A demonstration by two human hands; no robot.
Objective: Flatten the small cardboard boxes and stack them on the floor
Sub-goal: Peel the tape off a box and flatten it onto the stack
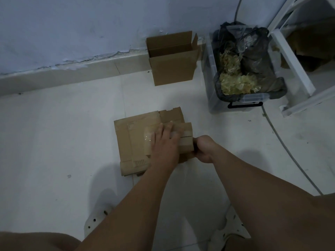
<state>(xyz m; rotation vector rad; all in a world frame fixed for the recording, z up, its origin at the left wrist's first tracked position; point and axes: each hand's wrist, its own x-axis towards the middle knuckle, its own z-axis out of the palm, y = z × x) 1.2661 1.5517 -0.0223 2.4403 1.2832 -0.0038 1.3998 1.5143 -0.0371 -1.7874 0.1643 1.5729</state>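
You are pressing your left hand [165, 142] flat on the small box [185, 140], fingers straight and close together. The box is lying folded on the right side of the stack [130, 142] of flattened cardboard. Your right hand [203, 149] is curling its fingers round the box's near right edge and gripping it. The small box is lying with its long axis running away from you toward the wall [72, 24], its far end pointing slightly right. The stack under it is sitting flat on the floor [54, 133] in front of you. Its long axis is also running near to far, and torn flaps are sticking out at its far right corner. Beyond it an open box [172, 69] is standing upright against the wall, mouth up and flaps raised. Just right of that, a clear bin [252, 98] is holding a black bag [257, 57] and crumpled tape [235, 84]. A cable [281, 142] is trailing across the floor on the right.
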